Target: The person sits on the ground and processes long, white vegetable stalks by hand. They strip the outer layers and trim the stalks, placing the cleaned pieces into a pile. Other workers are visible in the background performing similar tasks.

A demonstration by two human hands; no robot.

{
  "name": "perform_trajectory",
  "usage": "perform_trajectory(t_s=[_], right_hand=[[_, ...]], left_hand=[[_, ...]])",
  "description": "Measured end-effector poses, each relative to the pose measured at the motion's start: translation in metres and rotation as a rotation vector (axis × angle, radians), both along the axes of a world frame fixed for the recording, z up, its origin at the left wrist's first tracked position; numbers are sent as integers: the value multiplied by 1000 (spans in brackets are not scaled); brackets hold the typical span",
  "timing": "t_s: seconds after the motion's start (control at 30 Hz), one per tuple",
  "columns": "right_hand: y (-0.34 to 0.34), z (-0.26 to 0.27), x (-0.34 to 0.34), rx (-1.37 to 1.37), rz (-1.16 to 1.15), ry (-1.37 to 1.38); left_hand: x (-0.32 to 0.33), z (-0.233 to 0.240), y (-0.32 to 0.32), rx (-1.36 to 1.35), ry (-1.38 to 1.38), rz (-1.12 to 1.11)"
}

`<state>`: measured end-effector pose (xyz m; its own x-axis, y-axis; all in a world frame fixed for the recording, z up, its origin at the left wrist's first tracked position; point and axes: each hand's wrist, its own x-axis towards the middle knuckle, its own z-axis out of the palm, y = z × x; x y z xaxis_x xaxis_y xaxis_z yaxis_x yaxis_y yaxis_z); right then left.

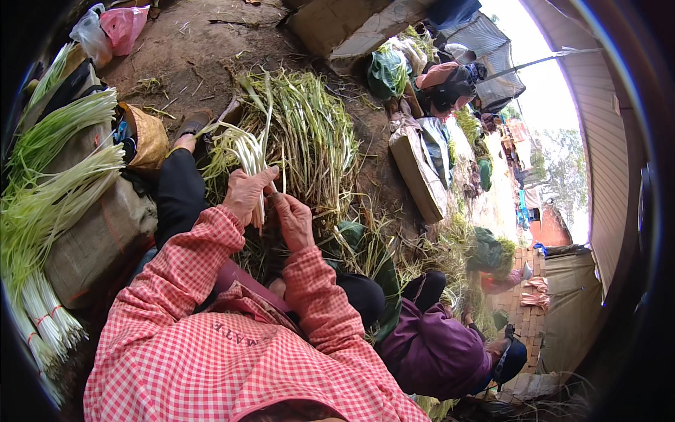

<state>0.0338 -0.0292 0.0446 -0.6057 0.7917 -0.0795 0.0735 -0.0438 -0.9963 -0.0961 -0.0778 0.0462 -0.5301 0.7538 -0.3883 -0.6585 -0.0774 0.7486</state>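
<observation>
My left hand [249, 192] is closed around a small bunch of pale-stemmed leafy vegetable stalks [248, 145], held over the ground. Close at its right, my right hand [291, 216] has thumb and fingers pinched together near the bunch's lower part; whether a stalk is between them is hard to tell. Just beyond both hands lies a large heap of long green and yellowing stalks [311, 137]. At the left, pale stalks tied with red bands [47, 311] and loose-leaved green ones [63, 184] rest on and beside a cloth-covered block [105, 232].
A yellow woven bag [146, 138] stands by my leg. A person in a purple top [437, 348] sits close at the right, among scattered stalks. Beyond the heap are a long wrapped box [419, 169], a cardboard box [364, 31] and more people. Plastic bags [124, 26] lie at the upper left.
</observation>
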Motion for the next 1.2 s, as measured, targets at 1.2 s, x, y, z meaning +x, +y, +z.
perform_trajectory(t_s=[1.2], right_hand=[[-8, 2, 86, -21, -476, 13]], left_hand=[[9, 18, 24, 220, -380, 55]])
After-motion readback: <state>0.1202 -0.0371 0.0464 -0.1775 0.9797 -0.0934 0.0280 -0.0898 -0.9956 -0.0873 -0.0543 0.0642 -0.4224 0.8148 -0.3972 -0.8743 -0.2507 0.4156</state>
